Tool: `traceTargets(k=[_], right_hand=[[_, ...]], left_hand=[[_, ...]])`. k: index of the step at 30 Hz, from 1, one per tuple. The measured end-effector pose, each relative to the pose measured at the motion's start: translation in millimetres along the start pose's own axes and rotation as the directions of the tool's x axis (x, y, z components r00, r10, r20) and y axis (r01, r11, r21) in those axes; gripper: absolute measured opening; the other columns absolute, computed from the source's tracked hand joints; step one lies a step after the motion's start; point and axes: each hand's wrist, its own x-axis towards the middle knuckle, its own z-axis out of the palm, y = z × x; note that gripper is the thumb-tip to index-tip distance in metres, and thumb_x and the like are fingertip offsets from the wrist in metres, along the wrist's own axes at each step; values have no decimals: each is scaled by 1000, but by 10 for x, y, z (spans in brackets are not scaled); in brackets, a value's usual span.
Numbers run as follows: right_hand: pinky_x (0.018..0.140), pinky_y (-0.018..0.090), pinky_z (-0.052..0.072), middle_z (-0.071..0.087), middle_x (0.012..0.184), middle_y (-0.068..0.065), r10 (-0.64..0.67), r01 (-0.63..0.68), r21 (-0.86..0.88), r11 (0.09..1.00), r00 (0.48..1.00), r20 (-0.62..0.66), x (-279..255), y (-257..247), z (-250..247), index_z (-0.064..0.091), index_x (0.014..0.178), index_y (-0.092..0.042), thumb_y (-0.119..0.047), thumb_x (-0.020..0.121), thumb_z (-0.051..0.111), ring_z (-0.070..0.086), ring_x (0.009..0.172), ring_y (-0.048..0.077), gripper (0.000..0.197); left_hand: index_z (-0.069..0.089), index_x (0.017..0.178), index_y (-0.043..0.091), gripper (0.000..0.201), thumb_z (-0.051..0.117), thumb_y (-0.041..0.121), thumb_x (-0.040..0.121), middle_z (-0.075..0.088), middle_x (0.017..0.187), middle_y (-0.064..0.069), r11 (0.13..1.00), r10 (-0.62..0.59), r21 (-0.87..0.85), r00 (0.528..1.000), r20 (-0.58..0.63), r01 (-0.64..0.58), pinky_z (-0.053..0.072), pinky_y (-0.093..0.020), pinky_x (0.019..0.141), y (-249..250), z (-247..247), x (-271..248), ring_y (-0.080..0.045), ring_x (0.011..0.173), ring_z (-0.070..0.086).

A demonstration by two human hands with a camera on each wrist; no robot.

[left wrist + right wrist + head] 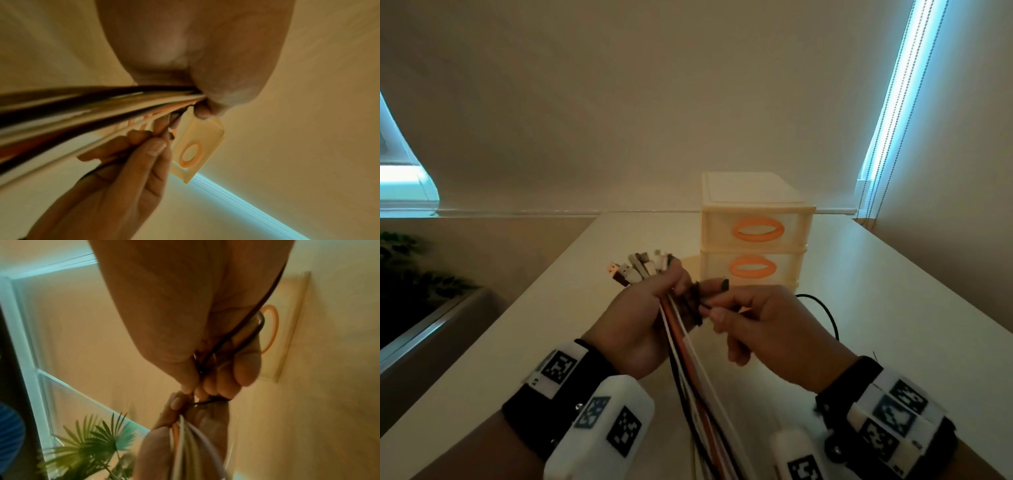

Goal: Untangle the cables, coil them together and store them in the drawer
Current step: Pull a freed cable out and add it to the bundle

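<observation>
The cables (681, 329) are white, orange and black, bunched side by side into one straight bundle, with their plug ends (640, 269) fanned out at the top. The bundle is held up just in front of the drawer box (755, 229). That box is cream with orange oval handles, and its drawers are closed.

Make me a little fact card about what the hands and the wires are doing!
left hand: left hand grips the cable bundle, plugs fanned out at the top
right hand: right hand pinches a thin black cable next to the bundle
cable colours: white, orange, black
cables: straight, not coiled yet
drawer unit: drawer unit stands on the table behind the hands
drawers: shut, with orange handles
nearby: a green plant at the left
</observation>
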Motion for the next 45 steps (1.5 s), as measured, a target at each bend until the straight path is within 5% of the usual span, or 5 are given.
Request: traceTargets(k=[19, 24, 34, 41, 45], right_hand=[[51, 15, 40, 59, 70, -8, 292, -272, -266, 925, 956, 38, 78, 350, -279, 69, 86, -18, -31, 100, 56, 48, 47, -5, 24], [57, 27, 46, 66, 79, 0, 359, -365, -75, 928, 818, 449, 4, 308, -378, 68, 90, -17, -19, 104, 51, 55, 58, 9, 22], [55, 14, 47, 66, 72, -4, -82, 29, -159, 987, 938, -337, 79, 67, -110, 65, 81, -20, -27, 96, 64, 61, 60, 1, 16], [66, 18, 53, 71, 76, -6, -33, 35, -95, 995, 999, 23, -38, 26, -44, 75, 105, -22, -20, 93, 69, 66, 66, 3, 13], [58, 24, 53, 65, 68, -6, 167, -116, -172, 978, 933, 320, -62, 1, 77, 70, 89, -28, -30, 100, 58, 60, 59, 10, 17]], left_hand=[[40, 67, 18, 43, 44, 38, 105, 34, 64, 5, 922, 98, -362, 988, -121, -136, 33, -21, 45, 166, -129, 47, -9, 48, 34], [40, 69, 19, 40, 44, 38, 104, 36, 65, 6, 916, 119, -374, 988, -101, -148, 33, -20, 45, 185, -135, 44, -8, 49, 34], [43, 73, 12, 39, 45, 35, 104, 65, 106, -30, 958, -229, 246, 913, 337, 149, 52, -37, 83, -10, 48, -128, -41, 97, 68], [42, 71, 12, 45, 39, 40, 106, 70, 118, -25, 990, 70, -113, 994, -89, -80, 44, -44, 109, -33, 50, 11, -35, 117, 65], [43, 70, 13, 45, 41, 40, 106, 67, 83, -9, 913, 111, -376, 984, -141, -157, 54, -29, 73, 55, 19, 12, -24, 81, 71]])
